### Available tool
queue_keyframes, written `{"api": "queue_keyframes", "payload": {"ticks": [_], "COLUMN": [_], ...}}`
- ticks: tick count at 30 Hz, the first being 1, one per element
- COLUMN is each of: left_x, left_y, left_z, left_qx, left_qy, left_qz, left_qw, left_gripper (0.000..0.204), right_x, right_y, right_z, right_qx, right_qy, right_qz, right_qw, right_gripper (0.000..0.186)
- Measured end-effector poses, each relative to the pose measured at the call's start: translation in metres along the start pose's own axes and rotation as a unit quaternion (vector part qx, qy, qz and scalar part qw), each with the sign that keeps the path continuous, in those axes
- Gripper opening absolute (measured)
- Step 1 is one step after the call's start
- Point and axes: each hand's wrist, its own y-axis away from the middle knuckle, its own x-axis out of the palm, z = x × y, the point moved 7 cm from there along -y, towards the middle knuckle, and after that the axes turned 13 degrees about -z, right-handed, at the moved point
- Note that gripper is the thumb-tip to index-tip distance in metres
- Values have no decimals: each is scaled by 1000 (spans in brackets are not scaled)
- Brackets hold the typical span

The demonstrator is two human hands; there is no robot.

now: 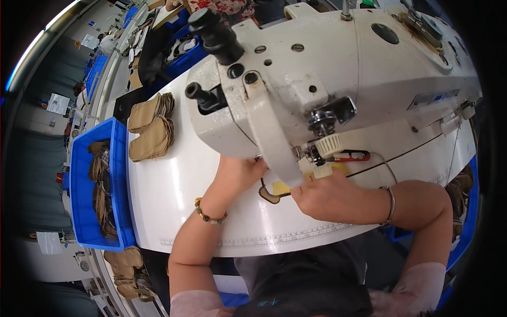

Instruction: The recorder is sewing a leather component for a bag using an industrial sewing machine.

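Observation:
A large white sewing machine [327, 68] stands across the table, its head and pale curved lever hanging between my hands. My left hand [237, 174] is closed beside the head, its fingertips partly hidden by the machine. What it pinches does not show. A small tan fabric piece [270, 196] with dark edging lies on the table between my hands. My right hand [332, 198] has curled fingers, and its thumb side closes on the dark edging of that piece. Just beyond the right fingers lies a red-handled tool [354, 156], probably thread snips.
Two stacks of tan fabric pieces [153, 129] sit at the table's left. A blue bin [127, 211] with brown pieces stands against the left edge, more bundles [127, 269] below it. A ruler strip [280, 236] runs along the near edge. Another blue bin [470, 227] is at right.

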Motion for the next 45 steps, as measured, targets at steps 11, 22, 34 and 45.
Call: {"api": "queue_keyframes", "payload": {"ticks": [11,22,34,45], "left_x": [11,1,1,4], "left_y": [11,1,2,4], "left_z": [38,-13,-12,0], "left_qx": [19,82,84,90], "left_qy": [43,-52,-139,-137], "left_qz": [-21,-23,-74,-90], "left_qw": [999,995,984,982], "left_gripper": [15,8,12,20], "right_x": [11,17,41,13], "right_y": [2,5,16,1], "right_z": [-3,-15,-20,-16], "right_qx": [6,34,-6,18], "right_qy": [50,57,-32,13], "right_qz": [-15,-19,-65,-59], "right_qw": [999,998,997,998], "right_gripper": [11,8,9,7]}}
